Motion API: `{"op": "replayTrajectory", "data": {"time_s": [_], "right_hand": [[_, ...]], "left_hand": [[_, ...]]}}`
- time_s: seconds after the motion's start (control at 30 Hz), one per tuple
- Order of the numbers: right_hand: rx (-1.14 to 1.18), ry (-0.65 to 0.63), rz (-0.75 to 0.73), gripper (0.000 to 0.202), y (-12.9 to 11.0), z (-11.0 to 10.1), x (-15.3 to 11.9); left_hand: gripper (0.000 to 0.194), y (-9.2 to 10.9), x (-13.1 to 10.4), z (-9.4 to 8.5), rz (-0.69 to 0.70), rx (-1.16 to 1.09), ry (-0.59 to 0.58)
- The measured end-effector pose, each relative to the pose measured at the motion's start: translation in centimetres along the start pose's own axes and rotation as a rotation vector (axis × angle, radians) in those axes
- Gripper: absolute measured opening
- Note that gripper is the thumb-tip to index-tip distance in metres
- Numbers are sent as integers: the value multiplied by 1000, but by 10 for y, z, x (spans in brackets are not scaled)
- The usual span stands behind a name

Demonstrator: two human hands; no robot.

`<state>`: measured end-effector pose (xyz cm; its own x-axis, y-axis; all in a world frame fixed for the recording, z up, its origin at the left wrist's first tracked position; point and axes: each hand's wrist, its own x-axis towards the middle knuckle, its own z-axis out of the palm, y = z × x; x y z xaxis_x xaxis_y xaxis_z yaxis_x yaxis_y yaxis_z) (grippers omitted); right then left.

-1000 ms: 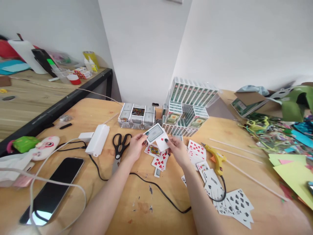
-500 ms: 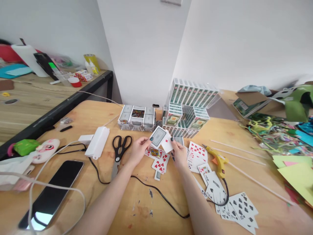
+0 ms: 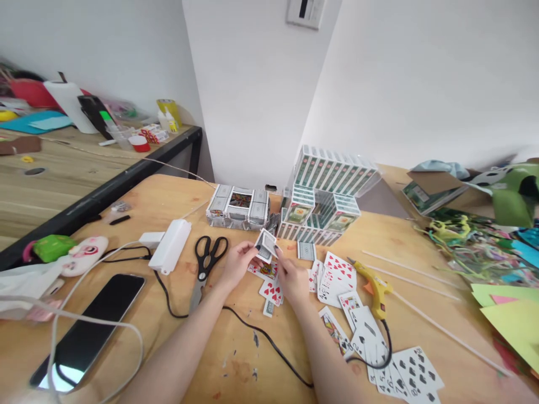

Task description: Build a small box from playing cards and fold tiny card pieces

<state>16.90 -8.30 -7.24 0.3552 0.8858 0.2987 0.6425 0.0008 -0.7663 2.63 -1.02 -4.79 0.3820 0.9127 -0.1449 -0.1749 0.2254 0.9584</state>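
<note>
My left hand (image 3: pixel 239 262) is closed on a playing card (image 3: pixel 266 241), its patterned grey back partly showing. A second card, seen at a steep angle, is pinched in my right hand (image 3: pixel 292 275) and overlaps the first. Below them on the table lie a face card (image 3: pixel 266 271) and a red hearts card (image 3: pixel 272 290), partly covered by my right hand. Just behind the hands stands a box shape covered in cards (image 3: pixel 238 207). A single card (image 3: pixel 306 250) lies back up to the right of my right hand.
Packs of cards (image 3: pixel 324 207) stand stacked at the back. A yellow glue gun (image 3: pixel 377 286) and fanned cards (image 3: pixel 416 367) lie right. Black-handled scissors (image 3: pixel 204 264), a white power adapter (image 3: pixel 170 247) and a phone (image 3: pixel 90 328) lie left. A black cord (image 3: pixel 269 331) crosses the front.
My right hand has moved left and turned its card inward over the left hand's card. The diamond face no longer shows, and the back-up card at the right is now uncovered.
</note>
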Motion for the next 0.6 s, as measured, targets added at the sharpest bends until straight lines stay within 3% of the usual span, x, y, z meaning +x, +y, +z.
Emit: {"op": "replayTrajectory", "data": {"time_s": [0.1,0.23,0.3,0.4,0.5,0.6], "right_hand": [[-128,-167,-128,40,-2,7,-4],[-29,-179,-169,35,-9,7,-4],[110,-107,-101,26,-10,5,-2],[343,-13,111,33,-6,2,2],[617,-58,295,30,-1,0,6],[784,-130,361,29,1,-2,8]], "left_hand": [[7,0,-3,-1,-27,4,-65],[17,-2,-5,-4,-6,-9,-159],[29,-3,-4,-5,52,-30,-148],[40,-4,-1,-6,132,15,-15],[33,-6,0,-4,144,96,121],[16,-6,-1,-2,138,109,149]]}}
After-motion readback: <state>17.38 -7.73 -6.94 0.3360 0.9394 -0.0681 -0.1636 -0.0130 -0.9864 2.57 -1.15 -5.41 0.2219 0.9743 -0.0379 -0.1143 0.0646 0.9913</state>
